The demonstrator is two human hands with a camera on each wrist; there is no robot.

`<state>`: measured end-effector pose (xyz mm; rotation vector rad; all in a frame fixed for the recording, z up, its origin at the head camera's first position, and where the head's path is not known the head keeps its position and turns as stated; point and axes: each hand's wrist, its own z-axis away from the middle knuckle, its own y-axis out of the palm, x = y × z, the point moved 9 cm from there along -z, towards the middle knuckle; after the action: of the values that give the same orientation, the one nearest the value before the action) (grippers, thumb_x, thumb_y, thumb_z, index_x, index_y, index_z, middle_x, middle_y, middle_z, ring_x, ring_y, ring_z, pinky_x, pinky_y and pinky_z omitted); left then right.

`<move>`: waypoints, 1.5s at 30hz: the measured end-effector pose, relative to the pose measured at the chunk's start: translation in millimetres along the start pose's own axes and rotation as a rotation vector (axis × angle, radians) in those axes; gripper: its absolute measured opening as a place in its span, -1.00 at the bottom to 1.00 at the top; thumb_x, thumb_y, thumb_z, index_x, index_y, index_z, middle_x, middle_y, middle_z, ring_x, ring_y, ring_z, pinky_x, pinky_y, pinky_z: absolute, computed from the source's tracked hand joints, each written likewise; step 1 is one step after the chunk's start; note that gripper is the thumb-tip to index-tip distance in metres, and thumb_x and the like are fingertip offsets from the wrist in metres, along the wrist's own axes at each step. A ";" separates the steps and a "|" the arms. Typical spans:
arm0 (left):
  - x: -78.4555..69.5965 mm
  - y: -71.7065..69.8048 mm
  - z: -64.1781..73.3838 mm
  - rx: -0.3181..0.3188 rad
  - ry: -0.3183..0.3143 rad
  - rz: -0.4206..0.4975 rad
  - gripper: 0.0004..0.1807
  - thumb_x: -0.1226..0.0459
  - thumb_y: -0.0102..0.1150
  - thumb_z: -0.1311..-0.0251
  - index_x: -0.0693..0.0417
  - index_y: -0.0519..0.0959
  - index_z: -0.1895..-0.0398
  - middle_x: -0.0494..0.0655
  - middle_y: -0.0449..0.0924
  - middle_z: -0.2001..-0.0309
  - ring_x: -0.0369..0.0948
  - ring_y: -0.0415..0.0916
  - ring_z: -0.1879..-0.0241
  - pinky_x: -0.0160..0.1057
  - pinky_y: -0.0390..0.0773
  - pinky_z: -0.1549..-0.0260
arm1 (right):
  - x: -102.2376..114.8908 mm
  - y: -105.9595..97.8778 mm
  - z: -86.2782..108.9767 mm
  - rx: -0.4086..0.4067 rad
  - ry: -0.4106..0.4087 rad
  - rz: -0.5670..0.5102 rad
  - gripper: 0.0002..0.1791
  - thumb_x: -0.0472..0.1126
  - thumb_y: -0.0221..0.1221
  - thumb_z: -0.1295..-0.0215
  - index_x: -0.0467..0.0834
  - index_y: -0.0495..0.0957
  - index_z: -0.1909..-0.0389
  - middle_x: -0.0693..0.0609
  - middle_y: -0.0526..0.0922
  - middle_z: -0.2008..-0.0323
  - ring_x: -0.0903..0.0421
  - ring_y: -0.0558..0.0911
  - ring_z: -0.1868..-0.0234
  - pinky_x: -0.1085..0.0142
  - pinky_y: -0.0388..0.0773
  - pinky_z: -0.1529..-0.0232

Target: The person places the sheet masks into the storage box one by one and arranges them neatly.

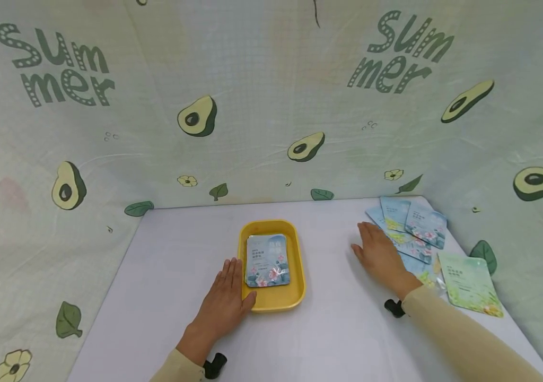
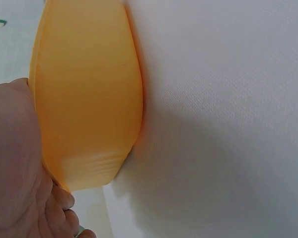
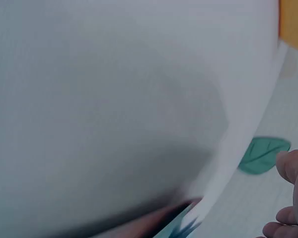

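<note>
With its fingers extended, my left hand rests along the left rim of a yellow tray. In the left wrist view that hand lies against the upper edge of the tray's outer wall. A blue flat sachet with pink flowers lies in the tray, on top of what looks like another. My right hand is held, fingers loosely extended and empty, at the left edge of a spread of blue sachets. A sachet's edge shows low in the right wrist view.
A green sachet lies at the table's right edge, nearer than the blue ones. The white table backs onto a hanging cloth printed with avocados and leaves. More cloth hangs at both sides.
</note>
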<state>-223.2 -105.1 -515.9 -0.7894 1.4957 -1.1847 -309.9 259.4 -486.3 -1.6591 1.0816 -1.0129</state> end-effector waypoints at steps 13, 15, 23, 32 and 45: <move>1.9 1.0 0.7 0.004 -0.014 0.012 -0.06 -0.11 -0.02 -0.58 0.33 -0.07 -0.69 0.28 -0.05 -0.68 0.15 -0.16 -0.70 0.18 0.11 -0.60 | -146.9 25.0 8.1 0.297 0.400 -0.046 0.33 0.51 -0.09 -0.49 -0.65 -0.30 -0.54 -0.71 -0.19 -0.52 -0.65 -0.17 -0.54 -0.60 -0.22 -0.43; 1.8 1.0 0.5 0.004 -0.016 0.014 -0.06 -0.11 -0.01 -0.57 0.33 -0.07 -0.69 0.28 -0.05 -0.68 0.15 -0.16 -0.70 0.18 0.11 -0.60 | -150.8 29.7 9.8 0.342 0.427 -0.070 0.34 0.54 -0.17 -0.49 -0.66 -0.32 -0.53 -0.72 -0.21 -0.51 -0.65 -0.21 -0.55 -0.60 -0.28 -0.43; 2.8 3.0 0.4 0.009 -0.021 0.016 -0.05 -0.13 -0.03 -0.58 0.30 -0.10 -0.70 0.25 -0.07 -0.70 0.13 -0.18 -0.71 0.17 0.08 -0.61 | -133.3 43.2 6.6 0.414 0.345 -0.082 0.00 0.23 -0.16 -0.66 -0.61 -0.17 -0.55 -0.65 -0.15 -0.54 -0.58 -0.17 -0.58 -0.56 -0.32 -0.47; 2.4 2.3 -0.1 0.006 -0.018 0.024 -0.05 -0.12 -0.03 -0.58 0.31 -0.10 -0.70 0.26 -0.06 -0.69 0.13 -0.18 -0.71 0.18 0.09 -0.61 | -106.4 47.2 -2.4 0.352 0.162 0.019 -0.31 -0.10 -0.21 -0.69 -0.58 0.04 -0.52 -0.60 0.08 -0.53 -0.55 0.07 -0.56 -0.52 -0.02 -0.48; 1.3 0.5 0.2 0.007 -0.019 0.013 -0.05 -0.12 -0.02 -0.57 0.33 -0.09 -0.69 0.28 -0.03 -0.68 0.15 -0.14 -0.70 0.16 0.12 -0.60 | -26.5 56.6 3.2 0.345 -0.029 -0.057 -0.26 0.05 -0.10 -0.70 -0.51 0.20 -0.53 -0.50 0.18 -0.55 -0.46 0.12 -0.60 -0.38 0.02 -0.56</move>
<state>-223.2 -106.2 -516.8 -0.7831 1.4786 -1.1687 -327.1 272.2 -545.1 -1.4250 0.7921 -1.1380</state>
